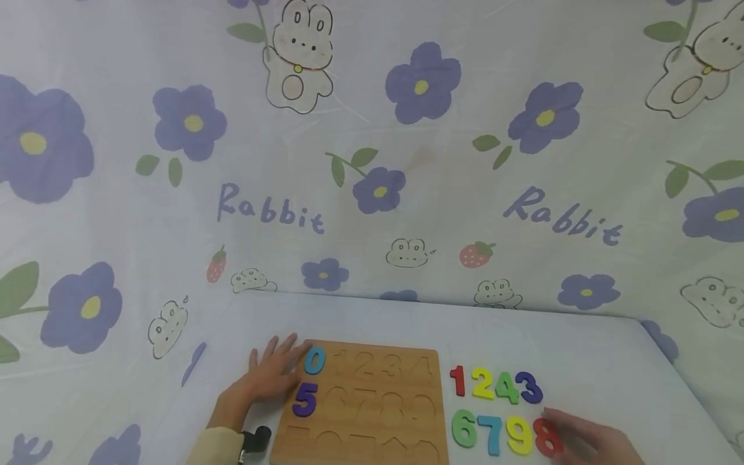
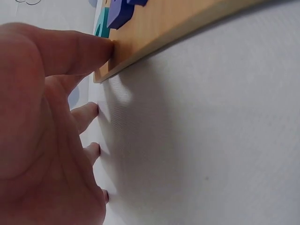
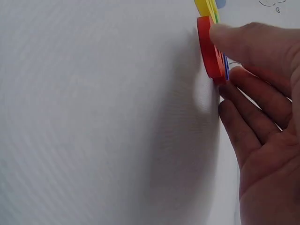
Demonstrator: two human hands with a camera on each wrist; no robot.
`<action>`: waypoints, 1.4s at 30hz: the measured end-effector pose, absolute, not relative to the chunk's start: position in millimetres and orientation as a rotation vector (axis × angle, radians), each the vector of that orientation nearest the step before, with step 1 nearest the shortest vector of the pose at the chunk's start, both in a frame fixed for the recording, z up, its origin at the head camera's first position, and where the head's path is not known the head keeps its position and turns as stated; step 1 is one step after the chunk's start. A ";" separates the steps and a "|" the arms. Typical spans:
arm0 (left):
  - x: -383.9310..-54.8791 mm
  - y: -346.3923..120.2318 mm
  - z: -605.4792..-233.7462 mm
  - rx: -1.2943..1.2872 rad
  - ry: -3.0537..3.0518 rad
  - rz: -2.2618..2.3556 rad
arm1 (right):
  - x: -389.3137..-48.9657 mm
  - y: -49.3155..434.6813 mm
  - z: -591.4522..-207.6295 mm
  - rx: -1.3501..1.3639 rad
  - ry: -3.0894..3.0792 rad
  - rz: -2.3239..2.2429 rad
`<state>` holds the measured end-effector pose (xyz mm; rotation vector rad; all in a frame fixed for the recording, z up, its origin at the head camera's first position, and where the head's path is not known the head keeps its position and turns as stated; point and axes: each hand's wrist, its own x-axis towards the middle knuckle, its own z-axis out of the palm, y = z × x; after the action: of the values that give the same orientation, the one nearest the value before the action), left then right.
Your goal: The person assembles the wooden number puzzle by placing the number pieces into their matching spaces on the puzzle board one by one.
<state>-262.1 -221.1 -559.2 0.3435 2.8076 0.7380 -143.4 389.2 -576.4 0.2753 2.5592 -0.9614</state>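
My left hand (image 1: pixel 273 374) is at the left edge of a wooden number board (image 1: pixel 372 381), its fingers spread. In the left wrist view the thumb (image 2: pixel 79 51) touches the board's side, and other fingertips rest on the white tabletop. A blue number 0 (image 1: pixel 314 360) and a purple number 5 (image 1: pixel 305 400) are on the board's left column. At the right, my right hand (image 1: pixel 593 439) touches a red number 8 (image 1: pixel 545 436); its thumb (image 3: pixel 229 40) lies against the piece, with fairly straight fingers beyond. Whether the fingers also press it is hidden.
Right of the board, a red 1 (image 1: pixel 458 381), yellow 2 (image 1: pixel 482 383), green 4 (image 1: pixel 507 388) and purple 3 (image 1: pixel 529 387) form a row. Below lie a green 6 (image 1: pixel 457 431), blue 7 (image 1: pixel 491 435) and yellow 9 (image 1: pixel 519 434). A patterned curtain (image 1: pixel 360 148) stands behind.
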 end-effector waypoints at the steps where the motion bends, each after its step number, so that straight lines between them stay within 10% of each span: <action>1: -261.8 -221.3 -559.0 0.342 2.804 0.742 | -142.9 389.3 -578.9 0.262 2.569 -0.957; 22: -263.4 -225.4 -571.7 0.364 2.781 0.860 | -130.7 390.4 -571.3 0.189 2.668 -0.885; 42: -267.1 -229.9 -585.0 0.377 2.815 0.864 | -142.5 284.0 -497.3 -0.113 2.996 -1.036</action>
<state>-267.1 -229.9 -585.0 0.3772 2.8153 0.8635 -142.5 284.0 -497.3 -0.1130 2.9959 -1.0360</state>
